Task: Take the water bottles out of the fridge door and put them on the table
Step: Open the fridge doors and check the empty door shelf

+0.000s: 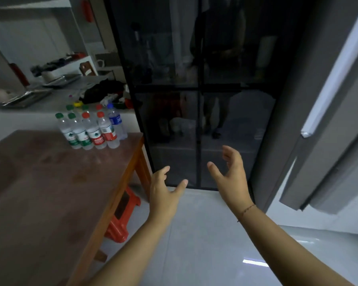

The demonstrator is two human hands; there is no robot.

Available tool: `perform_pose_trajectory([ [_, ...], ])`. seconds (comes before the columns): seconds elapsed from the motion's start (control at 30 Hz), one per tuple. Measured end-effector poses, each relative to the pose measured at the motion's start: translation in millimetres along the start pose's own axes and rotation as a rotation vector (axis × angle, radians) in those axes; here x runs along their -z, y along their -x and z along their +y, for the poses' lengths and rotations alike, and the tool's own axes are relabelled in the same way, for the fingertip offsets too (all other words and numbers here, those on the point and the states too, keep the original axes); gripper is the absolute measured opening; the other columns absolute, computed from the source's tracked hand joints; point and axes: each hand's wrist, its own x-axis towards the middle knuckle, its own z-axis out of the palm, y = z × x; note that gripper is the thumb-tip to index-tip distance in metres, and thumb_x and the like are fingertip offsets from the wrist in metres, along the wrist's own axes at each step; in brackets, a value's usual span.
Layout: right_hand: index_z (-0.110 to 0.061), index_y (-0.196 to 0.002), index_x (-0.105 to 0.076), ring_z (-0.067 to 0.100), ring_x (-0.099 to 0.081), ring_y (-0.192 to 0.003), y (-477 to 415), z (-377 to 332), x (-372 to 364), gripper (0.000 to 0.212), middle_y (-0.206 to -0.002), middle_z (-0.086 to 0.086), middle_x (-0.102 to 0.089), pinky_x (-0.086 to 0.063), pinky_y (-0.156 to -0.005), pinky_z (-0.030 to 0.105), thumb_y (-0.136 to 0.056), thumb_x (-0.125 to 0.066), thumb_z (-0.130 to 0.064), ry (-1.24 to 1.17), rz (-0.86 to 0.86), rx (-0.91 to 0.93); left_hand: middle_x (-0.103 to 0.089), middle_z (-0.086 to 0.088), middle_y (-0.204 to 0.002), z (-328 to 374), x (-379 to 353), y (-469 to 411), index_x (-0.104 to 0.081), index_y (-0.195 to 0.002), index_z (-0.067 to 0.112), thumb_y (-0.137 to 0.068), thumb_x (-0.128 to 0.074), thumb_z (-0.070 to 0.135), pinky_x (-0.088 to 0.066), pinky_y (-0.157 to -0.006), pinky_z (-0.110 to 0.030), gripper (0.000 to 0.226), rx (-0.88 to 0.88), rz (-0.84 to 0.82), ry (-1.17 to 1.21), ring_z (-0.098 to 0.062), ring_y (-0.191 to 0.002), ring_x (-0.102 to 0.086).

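Observation:
Several water bottles [91,129] with green, red and blue caps stand grouped at the far right corner of the brown wooden table [39,193]. My left hand [165,190] and my right hand [229,174] are both held out in front of me over the floor, fingers spread, holding nothing. They are right of the table and in front of a dark glass-fronted cabinet [198,89]. The grey fridge door [329,120] is at the right edge of the view; its shelves are hidden.
An orange plastic stool [122,215] sits under the table's right edge. Behind the table a grey counter [50,100] carries metal trays, black cloth and small items. The pale tiled floor [205,234] lies between table and fridge.

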Motion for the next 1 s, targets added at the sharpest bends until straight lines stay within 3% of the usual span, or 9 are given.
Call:
perform_pose_trajectory([
  [0.2, -0.018, -0.135, -0.042, 0.007, -0.045, -0.123, 18, 4, 55, 0.056, -0.134, -0.005, -0.047, -0.036, -0.101, 0.019, -0.086, -0.066, -0.03, 0.048, 0.242, -0.05, -0.045, 0.009, -0.135, 31, -31, 2, -0.048, -0.134, 0.023, -0.084, -0.07, 0.035, -0.033, -0.094, -0.021, 0.056, -0.1, -0.17, 0.042, -0.009, -0.123, -0.045],
  [0.33, -0.017, -0.136, -0.04, 0.007, -0.044, -0.12, 32, 12, 88, 0.058, -0.133, -0.004, -0.046, -0.031, -0.091, 0.003, -0.085, -0.066, -0.029, 0.141, 0.374, -0.105, -0.044, 0.014, -0.127, 60, -56, 1, -0.048, -0.135, 0.024, -0.087, -0.066, 0.037, -0.033, -0.095, -0.022, 0.053, -0.179, -0.297, 0.074, -0.009, -0.124, -0.044],
  [0.47, -0.017, -0.137, -0.038, 0.015, -0.044, -0.125, 44, 24, 121, 0.063, -0.137, 0.003, -0.043, -0.036, -0.102, 0.024, -0.084, -0.068, -0.03, 0.24, 0.498, -0.158, -0.045, 0.004, -0.141, 99, -84, 1, -0.044, -0.14, 0.023, -0.089, -0.062, 0.04, -0.035, -0.106, -0.028, 0.056, -0.257, -0.417, 0.106, -0.012, -0.132, -0.041],
  [0.67, -0.019, -0.145, -0.025, 0.022, -0.036, -0.135, 40, 37, 153, 0.078, -0.146, 0.007, -0.033, -0.031, -0.11, 0.033, -0.082, -0.069, -0.035, 0.345, 0.547, -0.226, -0.03, 0.0, -0.157, 160, -129, 7, -0.028, -0.15, 0.027, -0.094, -0.049, 0.047, -0.028, -0.114, -0.036, 0.063, -0.317, -0.697, 0.161, -0.017, -0.144, -0.028],
  [0.83, -0.02, -0.149, -0.018, 0.02, -0.033, -0.136, 33, 45, 169, 0.086, -0.148, 0.005, -0.025, -0.024, -0.107, 0.022, -0.082, -0.069, -0.035, 0.362, 0.517, -0.243, -0.026, 0.001, -0.159, 191, -161, 13, -0.02, -0.152, 0.031, -0.092, -0.042, 0.056, -0.024, -0.116, -0.041, 0.069, -0.255, -0.838, 0.196, -0.02, -0.145, -0.026],
  [1.0, -0.022, -0.149, -0.014, 0.016, -0.032, -0.132, 32, 55, 180, 0.091, -0.143, 0.001, -0.022, -0.022, -0.105, 0.015, -0.08, -0.071, -0.037, 0.402, 0.489, -0.224, -0.03, -0.001, -0.157, 200, -179, 26, -0.02, -0.152, 0.022, -0.095, -0.04, 0.051, -0.024, -0.104, -0.025, 0.067, -0.22, -0.86, 0.232, -0.017, -0.143, -0.029],
])
